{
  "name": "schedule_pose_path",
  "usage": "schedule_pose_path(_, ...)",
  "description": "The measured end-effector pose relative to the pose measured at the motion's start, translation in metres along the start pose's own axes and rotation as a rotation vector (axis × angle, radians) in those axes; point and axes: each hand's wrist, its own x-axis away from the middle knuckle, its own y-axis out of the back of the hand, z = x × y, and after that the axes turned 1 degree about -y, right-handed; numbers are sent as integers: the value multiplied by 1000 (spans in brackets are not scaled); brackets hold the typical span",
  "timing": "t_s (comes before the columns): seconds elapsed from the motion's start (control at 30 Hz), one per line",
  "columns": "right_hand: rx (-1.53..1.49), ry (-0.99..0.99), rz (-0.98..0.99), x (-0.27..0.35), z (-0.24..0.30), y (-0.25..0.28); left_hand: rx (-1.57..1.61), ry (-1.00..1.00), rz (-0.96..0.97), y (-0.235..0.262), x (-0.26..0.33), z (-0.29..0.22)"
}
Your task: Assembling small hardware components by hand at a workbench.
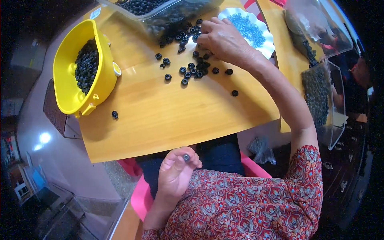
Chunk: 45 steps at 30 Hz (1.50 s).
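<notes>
We see the left hand (pixel 176 172) held close to the body, below the near edge of the wooden table (pixel 160 116), fingers curled together and pinching one small black ring (pixel 186 157) at the fingertips. The right hand (pixel 222 40) reaches far across the table, palm down, fingers bent and bunched on the loose pile of black rings (pixel 194 68) scattered at the table's middle; whether it grips one, we cannot tell. Just beyond that hand sits a white scalloped dish (pixel 266 38) of small blue pieces. A clear plastic tub (pixel 168 14) of black rings stands at the far edge, touching the scatter. A yellow scoop bin (pixel 68 80) full of black rings sits at the left, one stray ring (pixel 115 114) near it. Two clear bins (pixel 324 100) of dark parts stand on the right.
</notes>
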Motion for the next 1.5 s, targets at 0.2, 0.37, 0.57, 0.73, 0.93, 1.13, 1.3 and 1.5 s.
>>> schedule_pose_path(0.2,-29,-59,127,-9,3,0,9,-1,-12,0,2,-1)
schedule_pose_path(0.37,-176,-82,-23,1,4,-8,-8,-34,-7,-3,2,-3)
schedule_pose_path(0.57,-1076,-290,34,27,44,38,-17,-106,11,-6,3,-6)
schedule_pose_path(0.73,-1933,-378,29,65,95,54,-57,-112,28,-16,4,-7)
schedule_pose_path(0.93,-2117,-535,96,91,124,73,-104,-128,50,-25,15,-8)
schedule_pose_path(1.13,-2285,-521,95,108,143,77,-126,-144,72,-30,26,-5)
schedule_pose_path(1.3,-2148,-466,75,117,155,84,-101,-136,69,-30,33,-2)
schedule_pose_path(1.5,-1829,-244,-106,123,166,92,-105,-150,71,-34,41,0)
